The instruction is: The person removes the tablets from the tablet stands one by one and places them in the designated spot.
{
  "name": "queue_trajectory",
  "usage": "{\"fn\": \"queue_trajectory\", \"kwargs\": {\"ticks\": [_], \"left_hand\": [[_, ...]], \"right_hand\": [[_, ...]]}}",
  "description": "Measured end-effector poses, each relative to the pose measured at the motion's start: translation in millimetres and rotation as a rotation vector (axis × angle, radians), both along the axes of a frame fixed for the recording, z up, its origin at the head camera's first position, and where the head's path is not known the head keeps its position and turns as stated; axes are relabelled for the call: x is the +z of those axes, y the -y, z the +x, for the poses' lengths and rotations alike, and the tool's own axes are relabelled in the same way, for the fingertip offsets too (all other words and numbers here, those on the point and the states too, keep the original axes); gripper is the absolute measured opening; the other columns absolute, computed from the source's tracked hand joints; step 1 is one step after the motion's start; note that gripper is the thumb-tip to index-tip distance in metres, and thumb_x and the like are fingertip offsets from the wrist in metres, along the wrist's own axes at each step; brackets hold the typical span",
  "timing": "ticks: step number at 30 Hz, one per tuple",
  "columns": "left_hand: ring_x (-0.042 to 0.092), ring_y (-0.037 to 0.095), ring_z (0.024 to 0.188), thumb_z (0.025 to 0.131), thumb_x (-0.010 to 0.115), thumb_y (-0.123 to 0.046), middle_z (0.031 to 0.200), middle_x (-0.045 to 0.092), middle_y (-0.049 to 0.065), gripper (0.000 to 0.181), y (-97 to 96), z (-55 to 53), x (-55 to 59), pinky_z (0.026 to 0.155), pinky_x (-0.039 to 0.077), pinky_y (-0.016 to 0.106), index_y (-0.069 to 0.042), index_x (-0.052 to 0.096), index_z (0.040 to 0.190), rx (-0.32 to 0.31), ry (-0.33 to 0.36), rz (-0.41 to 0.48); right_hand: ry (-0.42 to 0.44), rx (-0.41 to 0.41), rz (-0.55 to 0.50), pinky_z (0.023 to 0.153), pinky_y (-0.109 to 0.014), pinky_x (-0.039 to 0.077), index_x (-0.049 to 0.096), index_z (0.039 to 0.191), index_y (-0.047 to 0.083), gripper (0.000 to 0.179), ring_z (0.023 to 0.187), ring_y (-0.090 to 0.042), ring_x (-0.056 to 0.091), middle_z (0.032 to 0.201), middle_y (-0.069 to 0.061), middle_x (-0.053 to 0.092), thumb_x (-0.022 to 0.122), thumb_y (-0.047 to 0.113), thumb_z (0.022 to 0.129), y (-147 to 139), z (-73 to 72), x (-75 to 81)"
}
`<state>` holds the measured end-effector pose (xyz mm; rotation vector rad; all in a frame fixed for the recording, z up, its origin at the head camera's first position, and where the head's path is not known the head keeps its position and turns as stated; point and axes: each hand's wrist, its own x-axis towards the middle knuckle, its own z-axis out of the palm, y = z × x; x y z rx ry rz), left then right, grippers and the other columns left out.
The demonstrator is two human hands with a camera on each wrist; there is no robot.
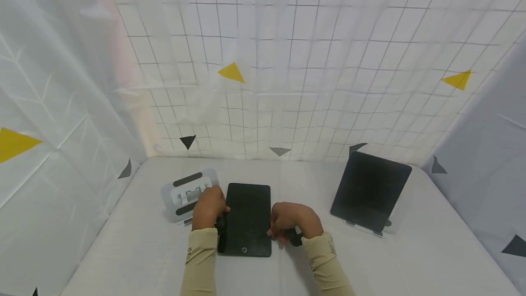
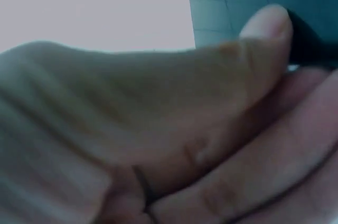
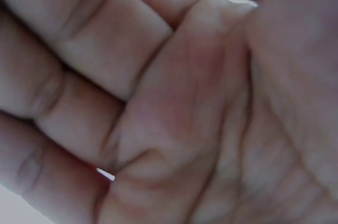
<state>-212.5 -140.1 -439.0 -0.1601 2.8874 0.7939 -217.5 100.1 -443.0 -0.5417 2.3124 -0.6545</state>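
Observation:
A black tablet (image 1: 249,218) with a round button at its near end lies in front of me in the head view. My left hand (image 1: 210,207) grips its left edge, the thumb over the top. In the left wrist view the left hand (image 2: 174,113) has a dark edge between thumb and fingers. My right hand (image 1: 295,219) pinches the tablet's right edge with bent fingers. The right wrist view shows only the curled fingers and palm of the right hand (image 3: 169,102); the tablet is hidden there.
Beside my left hand is a pale grey stand (image 1: 167,195) with black pads, partly covered by that hand. At the right a second dark tablet (image 1: 371,191) leans on a clear stand (image 1: 363,229). White sheeting with a grid (image 1: 271,49) closes off the table's back.

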Motion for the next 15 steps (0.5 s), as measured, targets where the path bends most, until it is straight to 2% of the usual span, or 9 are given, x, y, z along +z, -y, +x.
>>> {"fn": "queue_trajectory", "kwargs": {"ticks": [7,15], "left_hand": [[0.062,0.027,0.069,0.076,0.093,-0.003,0.077,0.067,0.014,0.023,-7.1,0.2,-0.5,0.068,0.055,0.044,0.005,0.073,0.085,0.023,-0.054,-0.118],[0.059,0.024,0.059,0.080,0.092,-0.010,0.063,0.060,0.008,0.026,-10.8,3.6,3.5,0.060,0.052,0.039,0.002,0.069,0.079,0.025,-0.053,-0.133]], "right_hand": [[0.000,-0.027,0.006,0.059,-0.030,0.044,0.073,0.069,0.008,0.023,0.054,-0.013,0.059,0.057,-0.003,0.065,0.081,0.011,0.091,1.4,0.9,0.6],[-0.009,-0.030,0.033,0.061,-0.031,0.043,0.072,0.068,0.008,0.025,0.056,-0.014,0.058,0.058,-0.002,0.064,0.081,0.013,0.092,1.3,1.6,1.1]]}}
